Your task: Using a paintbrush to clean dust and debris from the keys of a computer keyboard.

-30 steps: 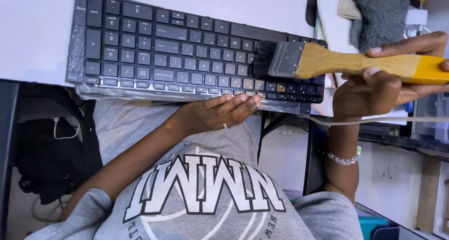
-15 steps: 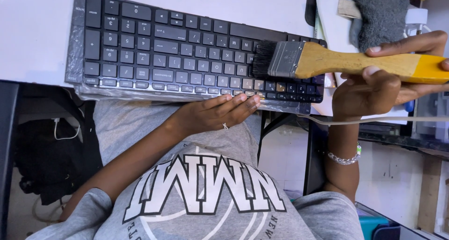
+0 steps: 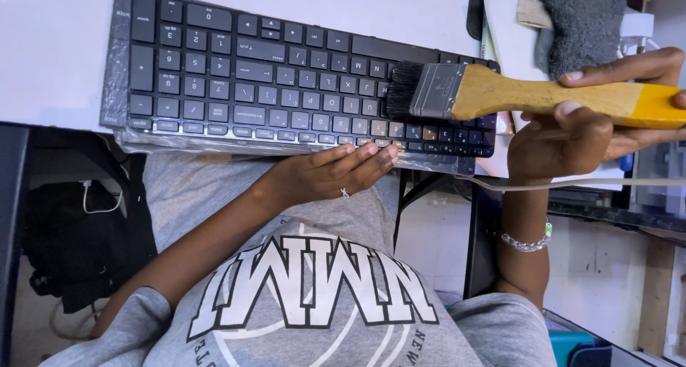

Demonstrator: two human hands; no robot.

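So the keyboard (image 3: 286, 74) lies across the upper middle of the frame, half on the white desk (image 3: 50, 45) and with its near edge hanging past the desk edge toward the person's lap. It looks wrapped in a clear plastic sleeve (image 3: 186, 144), you can see the film bunched along the lower edge.

Left hand (image 3: 329, 174) sits mid-frame just under that overhanging edge, fingers flat and stretched out, tips touching the plastic. Not clamped round anything, more of a prop, I'd guess to keep the board from tipping or sliding.

Right hand (image 3: 593, 120) on the right side of the frame is closed round the yellow end of a brush (image 3: 514, 95), thumb underneath and fingers on top. The brush lies nearly level, bristles pointing left and resting on the keys at the right end of the keyboard. Holding it that far back probably gives a light touch.

Grey cloth (image 3: 586, 24) sits in the upper right corner, apart from both hands
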